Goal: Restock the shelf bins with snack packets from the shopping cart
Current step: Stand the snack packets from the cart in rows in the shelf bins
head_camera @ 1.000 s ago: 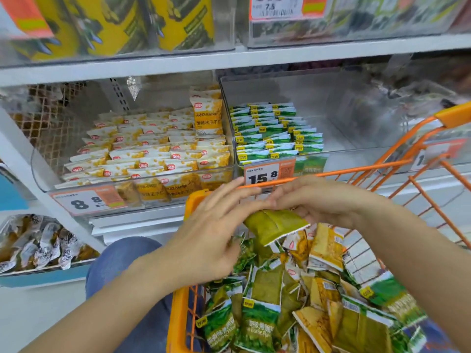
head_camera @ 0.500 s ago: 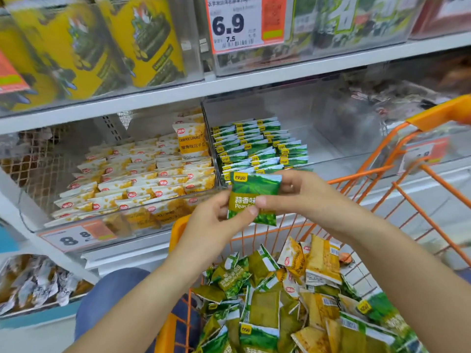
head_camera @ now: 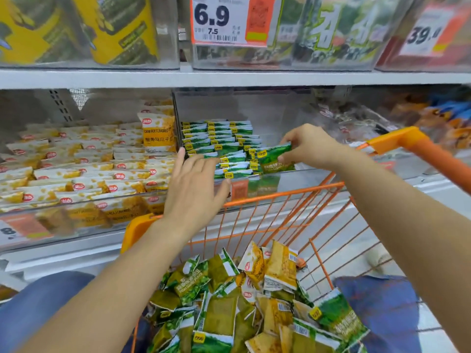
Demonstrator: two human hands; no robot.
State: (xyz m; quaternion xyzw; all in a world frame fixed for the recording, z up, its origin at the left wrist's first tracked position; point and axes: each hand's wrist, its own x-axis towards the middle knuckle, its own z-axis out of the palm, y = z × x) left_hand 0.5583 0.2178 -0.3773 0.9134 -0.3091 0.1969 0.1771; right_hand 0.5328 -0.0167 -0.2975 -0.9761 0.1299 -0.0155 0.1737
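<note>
At the far left, the clear shelf bin (head_camera: 84, 207) held rows of yellow-and-white crab roe flavoured packets (head_camera: 76, 171) lying flat, with one standing upright at the back right corner. My left hand (head_camera: 195, 192) hung open just in front of the neighbouring clear bin (head_camera: 305, 174), fingers spread and straight, gripping nothing, fingertips near the rows of green pea packets (head_camera: 219, 143) stacked overlapping inside it. To the right of those rows my right hand (head_camera: 309, 146) pinched one green pea packet (head_camera: 274, 159) by its upper right edge, over the bin's front right part. The packet's long axis ran roughly left to right, tilted up toward my fingers, printed face toward me: green field picture, small yellow logo at its left corner, pale lettering lower down. Below, the orange wire shopping cart (head_camera: 280, 194) held a loose heap of green and yellow packets (head_camera: 242, 301).
</note>
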